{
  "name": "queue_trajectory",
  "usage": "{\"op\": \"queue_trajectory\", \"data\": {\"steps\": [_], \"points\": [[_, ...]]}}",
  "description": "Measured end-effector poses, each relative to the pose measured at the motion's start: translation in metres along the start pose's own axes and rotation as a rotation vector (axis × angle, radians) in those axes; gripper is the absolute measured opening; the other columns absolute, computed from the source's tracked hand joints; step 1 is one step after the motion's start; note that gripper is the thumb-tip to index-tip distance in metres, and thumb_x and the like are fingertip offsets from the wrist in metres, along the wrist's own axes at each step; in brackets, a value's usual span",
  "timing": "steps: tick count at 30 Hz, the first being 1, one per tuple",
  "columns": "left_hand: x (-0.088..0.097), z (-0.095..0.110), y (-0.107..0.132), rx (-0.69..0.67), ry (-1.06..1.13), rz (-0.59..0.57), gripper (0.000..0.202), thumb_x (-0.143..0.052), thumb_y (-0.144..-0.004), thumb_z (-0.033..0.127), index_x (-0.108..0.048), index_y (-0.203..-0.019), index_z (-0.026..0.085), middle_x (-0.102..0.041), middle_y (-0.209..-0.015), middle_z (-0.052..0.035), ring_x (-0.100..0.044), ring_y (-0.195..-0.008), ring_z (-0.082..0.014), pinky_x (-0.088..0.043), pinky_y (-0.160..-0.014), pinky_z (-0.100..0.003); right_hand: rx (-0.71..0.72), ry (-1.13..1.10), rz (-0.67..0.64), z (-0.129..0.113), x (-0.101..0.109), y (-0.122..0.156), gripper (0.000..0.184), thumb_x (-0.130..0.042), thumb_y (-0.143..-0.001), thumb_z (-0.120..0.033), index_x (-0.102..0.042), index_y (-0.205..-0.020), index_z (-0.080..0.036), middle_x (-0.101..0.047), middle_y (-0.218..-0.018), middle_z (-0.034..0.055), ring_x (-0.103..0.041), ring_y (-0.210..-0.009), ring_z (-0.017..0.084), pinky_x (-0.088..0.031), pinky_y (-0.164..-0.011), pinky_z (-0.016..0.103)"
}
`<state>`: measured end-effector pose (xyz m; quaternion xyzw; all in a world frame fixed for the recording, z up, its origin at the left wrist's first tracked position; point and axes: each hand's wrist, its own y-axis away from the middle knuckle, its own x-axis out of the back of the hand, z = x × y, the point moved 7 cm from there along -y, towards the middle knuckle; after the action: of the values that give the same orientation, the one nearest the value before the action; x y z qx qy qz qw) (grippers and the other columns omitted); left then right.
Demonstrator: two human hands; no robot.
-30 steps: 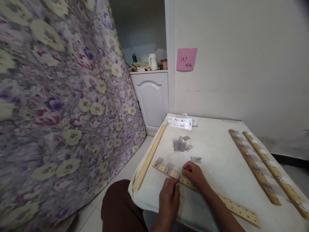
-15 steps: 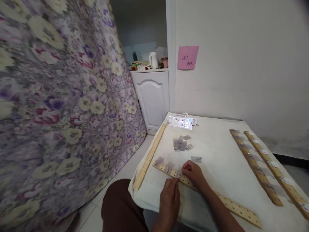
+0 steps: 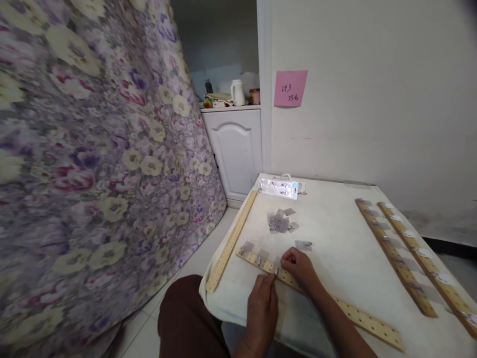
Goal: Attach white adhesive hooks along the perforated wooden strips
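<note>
A narrow pale wooden strip with rows of holes (image 3: pixel 368 320) lies slantwise along the near side of the table. On it sit clear square-backed metal hooks (image 3: pixel 260 260), one of them between my hands. My left hand (image 3: pixel 263 303) is closed at the strip's near edge, its fingertips at the metal end of that hook (image 3: pixel 276 272). From the right, my right hand (image 3: pixel 300 269) pinches the edge of the same hook's clear backing. Its palm and wrist cover part of the strip. Just beyond lies a loose hook (image 3: pixel 304 245).
A pile of hooks (image 3: pixel 278 222) lies mid-table, with packaged hooks (image 3: pixel 278 188) behind. Another holed strip (image 3: pixel 233 238) runs along the left edge. Two strips bearing hooks (image 3: pixel 395 258) lie at right. A floral curtain (image 3: pixel 112 149) hangs at left.
Both hands keep nearly the same pose at the hook. The whole view has shifted very slightly; no object has visibly moved on the table.
</note>
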<state>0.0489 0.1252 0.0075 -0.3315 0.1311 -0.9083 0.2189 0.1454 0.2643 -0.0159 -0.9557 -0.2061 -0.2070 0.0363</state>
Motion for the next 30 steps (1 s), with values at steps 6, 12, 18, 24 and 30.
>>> {"op": "queue_trajectory", "data": {"steps": [6,12,18,24,30], "points": [[0.0018,0.0034,0.001,-0.017,-0.008,0.003,0.03,-0.039,-0.091,0.016,-0.057,-0.114,0.021,-0.061,-0.097,-0.0066,-0.059,-0.093,-0.0177,-0.05,-0.084,-0.033,0.005,-0.018,-0.002,0.0007,-0.0005,0.0,0.004,-0.055,-0.065,-0.021,-0.057,-0.067,-0.019,-0.059,-0.059,-0.0014,-0.056,-0.058,0.015,-0.04,-0.055,0.024],[0.0002,0.0007,0.0014,-0.009,-0.011,-0.01,0.03,-0.039,-0.091,0.016,-0.057,-0.115,0.021,-0.06,-0.097,-0.0066,-0.059,-0.093,-0.0173,-0.05,-0.083,-0.032,0.006,-0.005,0.009,-0.0004,0.0008,0.0009,0.003,-0.055,-0.066,-0.021,-0.057,-0.066,-0.019,-0.058,-0.057,-0.0019,-0.055,-0.057,0.015,-0.039,-0.055,0.024],[0.0006,0.0002,0.0006,-0.004,-0.014,-0.006,0.031,-0.039,-0.091,0.016,-0.057,-0.115,0.022,-0.06,-0.096,-0.0063,-0.058,-0.092,-0.0177,-0.05,-0.081,-0.033,0.009,-0.011,0.006,-0.0021,0.0012,0.0024,0.004,-0.055,-0.066,-0.022,-0.057,-0.068,-0.019,-0.059,-0.058,-0.0019,-0.056,-0.058,0.015,-0.04,-0.056,0.024],[0.0002,0.0004,0.0006,-0.003,-0.013,-0.013,0.031,-0.038,-0.092,0.016,-0.056,-0.116,0.022,-0.059,-0.096,-0.0064,-0.058,-0.092,-0.0174,-0.05,-0.082,-0.033,0.012,0.003,0.012,-0.0037,0.0021,0.0032,0.004,-0.055,-0.066,-0.022,-0.057,-0.067,-0.019,-0.059,-0.058,-0.0016,-0.055,-0.058,0.015,-0.04,-0.055,0.024],[0.0004,0.0016,0.0007,-0.005,-0.02,-0.021,0.03,-0.038,-0.092,0.017,-0.056,-0.115,0.021,-0.059,-0.096,-0.0067,-0.058,-0.092,-0.0175,-0.05,-0.082,-0.034,-0.005,-0.003,0.005,-0.0007,0.001,0.0026,0.005,-0.055,-0.065,-0.024,-0.057,-0.067,-0.02,-0.059,-0.058,-0.002,-0.055,-0.058,0.015,-0.04,-0.055,0.024]]}}
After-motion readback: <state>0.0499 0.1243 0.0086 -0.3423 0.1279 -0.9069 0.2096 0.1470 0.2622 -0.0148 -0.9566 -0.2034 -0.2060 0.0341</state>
